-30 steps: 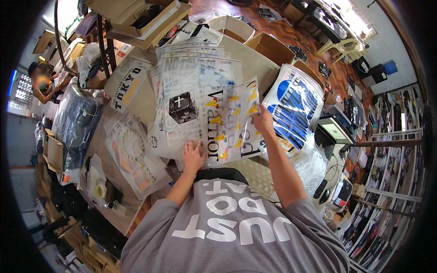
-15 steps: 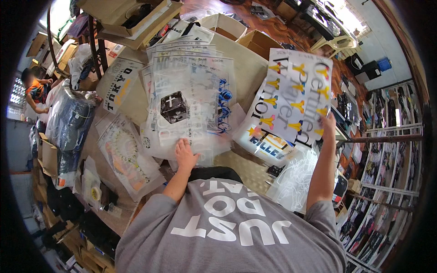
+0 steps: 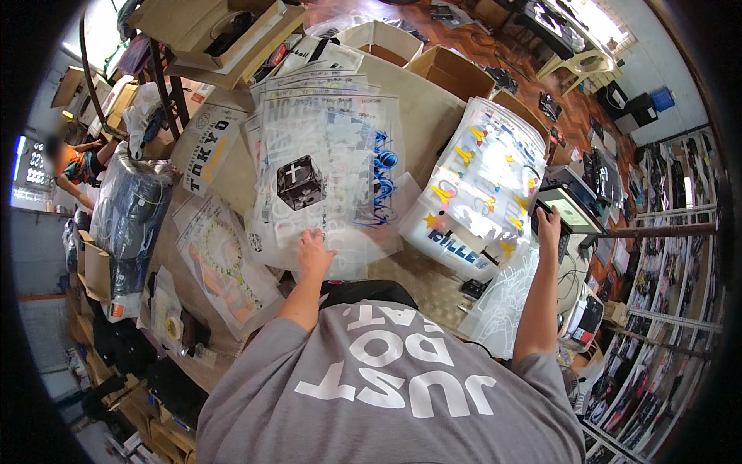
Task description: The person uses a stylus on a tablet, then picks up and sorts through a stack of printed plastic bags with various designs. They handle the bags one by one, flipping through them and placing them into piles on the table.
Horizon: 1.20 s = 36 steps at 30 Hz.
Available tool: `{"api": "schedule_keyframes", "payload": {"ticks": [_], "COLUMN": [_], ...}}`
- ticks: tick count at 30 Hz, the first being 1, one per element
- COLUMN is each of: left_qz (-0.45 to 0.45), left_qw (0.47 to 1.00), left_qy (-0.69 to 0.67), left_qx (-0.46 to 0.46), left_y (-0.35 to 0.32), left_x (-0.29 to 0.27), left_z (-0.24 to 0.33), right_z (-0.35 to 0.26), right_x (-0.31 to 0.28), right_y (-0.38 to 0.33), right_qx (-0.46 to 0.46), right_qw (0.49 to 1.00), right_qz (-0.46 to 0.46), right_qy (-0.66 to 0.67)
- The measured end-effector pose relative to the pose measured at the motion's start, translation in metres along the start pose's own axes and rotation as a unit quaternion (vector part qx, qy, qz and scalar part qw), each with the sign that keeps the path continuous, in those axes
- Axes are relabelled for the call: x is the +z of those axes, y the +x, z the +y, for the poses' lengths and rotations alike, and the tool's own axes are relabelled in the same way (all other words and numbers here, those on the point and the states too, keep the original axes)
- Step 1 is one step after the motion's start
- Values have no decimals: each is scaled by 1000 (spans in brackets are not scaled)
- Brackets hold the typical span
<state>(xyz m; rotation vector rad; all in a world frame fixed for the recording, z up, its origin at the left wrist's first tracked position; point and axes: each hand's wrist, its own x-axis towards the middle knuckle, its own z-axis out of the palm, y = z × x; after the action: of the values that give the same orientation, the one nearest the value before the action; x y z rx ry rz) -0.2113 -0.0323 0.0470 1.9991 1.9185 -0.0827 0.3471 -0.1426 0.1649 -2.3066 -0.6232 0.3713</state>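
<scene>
My left hand (image 3: 313,253) lies with fingers spread on the near edge of a stack of translucent printed film sheets (image 3: 340,155). The top sheet bears a black box design with a white cross (image 3: 299,182). To the right, a glossy sheet printed with yellow folded hands (image 3: 483,178) lies over another printed sheet with blue lettering and a star (image 3: 456,246). Just beside that sheet's right edge is my right hand (image 3: 547,226), thumb and fingers apart, with nothing visible between them.
Cardboard boxes (image 3: 456,71) stand along the table's far edge. More printed films (image 3: 224,259) lie at left, near a plastic-wrapped dark bundle (image 3: 131,213). A laptop (image 3: 570,209) sits at right, before racks of garments (image 3: 657,271). Another person (image 3: 77,166) is at far left.
The sheet with yellow hands, held up by my right hand before, has come down onto the right pile. My right hand has let go of it. My left hand stays on the stack.
</scene>
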Motion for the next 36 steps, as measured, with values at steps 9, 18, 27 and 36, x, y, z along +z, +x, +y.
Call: {"api": "schedule_keyframes", "payload": {"ticks": [9,18,27,36], "left_qz": [-7,-291,-312,22], "left_qw": [955,701,726,972], "left_qy": [-283,-646,-610,-225], "left_qx": [91,-84,-61,61], "left_y": [38,-28,-29,27], "left_x": [28,-26,-30,49], "left_z": [-28,57,61,-47], "right_z": [-64,-99,-159,-117], "right_x": [74,217,200,92], "right_y": [-134,-230,-162,-11], "right_qx": [-97,63,-291,-217], "right_qw": [976,869,847,955], "right_qz": [-115,-471,-415,-149], "right_qy": [156,141,-159,137]}}
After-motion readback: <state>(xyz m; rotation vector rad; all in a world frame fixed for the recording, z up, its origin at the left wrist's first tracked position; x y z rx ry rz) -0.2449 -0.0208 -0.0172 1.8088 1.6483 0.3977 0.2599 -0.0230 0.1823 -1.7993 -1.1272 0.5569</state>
